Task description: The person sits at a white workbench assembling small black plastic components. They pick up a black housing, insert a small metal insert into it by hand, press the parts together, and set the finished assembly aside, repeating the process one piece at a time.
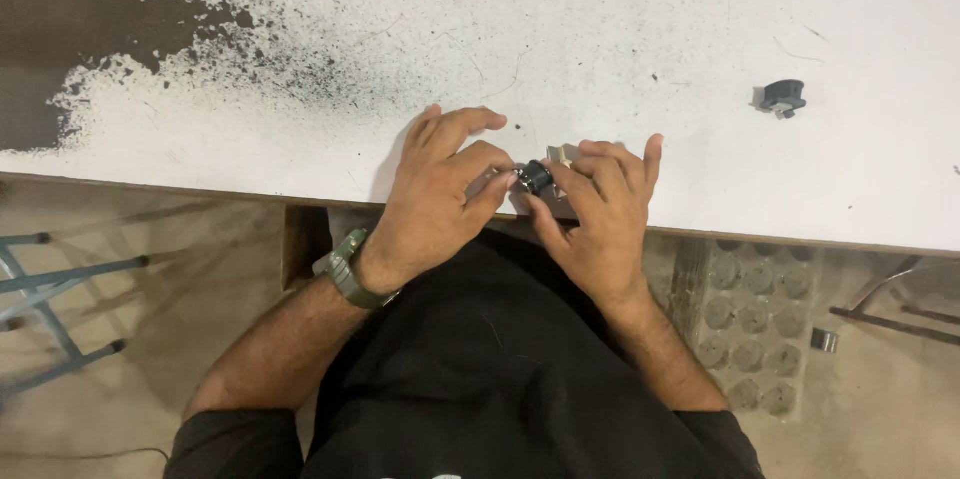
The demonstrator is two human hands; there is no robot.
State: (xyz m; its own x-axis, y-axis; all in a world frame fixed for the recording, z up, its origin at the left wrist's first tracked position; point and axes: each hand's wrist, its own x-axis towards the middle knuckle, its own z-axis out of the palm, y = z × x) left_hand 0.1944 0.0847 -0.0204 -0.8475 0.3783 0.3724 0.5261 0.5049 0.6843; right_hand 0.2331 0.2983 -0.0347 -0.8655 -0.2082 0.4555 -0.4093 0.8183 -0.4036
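Small black round part (535,177), silver metal tip, at table's near edge

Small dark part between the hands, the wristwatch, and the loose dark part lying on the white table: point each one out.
small dark part (535,177): head view, on its round black body between the fingertips.
wristwatch (347,269): head view, on the green strap at the left wrist.
loose dark part (781,97): head view, on its dark top.

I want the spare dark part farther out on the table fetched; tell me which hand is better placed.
Probably the right hand: the spare dark part lies on its side of the white table. The left hand would have to cross over. Both pinch the small dark piece.
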